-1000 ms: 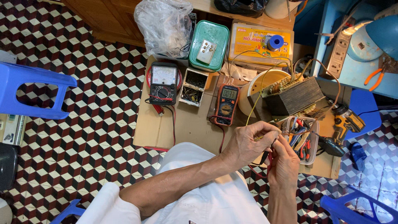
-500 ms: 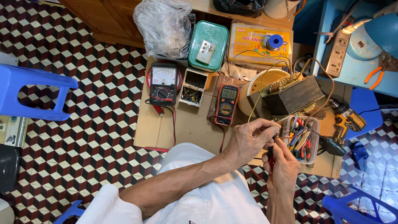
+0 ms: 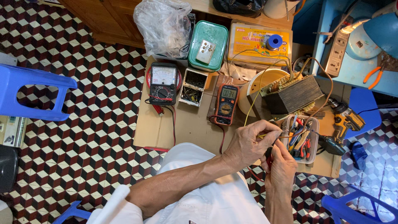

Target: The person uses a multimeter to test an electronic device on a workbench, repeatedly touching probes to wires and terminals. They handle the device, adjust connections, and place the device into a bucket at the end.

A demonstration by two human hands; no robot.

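**Wire Ends Held at the Transformer Leads**

Compared with the earlier frames, the right hand had been raised closer to the left hand, so that the two almost met above the board's front edge. The thin wire was pinched between the closed fingertips of the left hand, just left of the clear tool tray. The right hand was curled around a small dark, red-tipped tool; how tightly it was gripped could not be told. The wire ran up toward the transformer, which rested on the cardboard sheet beside a yellow reel.

For good results, the wire would best be kept taut and short between the fingertips, and the tool tip applied squarely, with both wrists braced against the lap.

Further out, a digital multimeter and an analogue meter lay face up, well apart from the hands. A cordless drill lay at the right.
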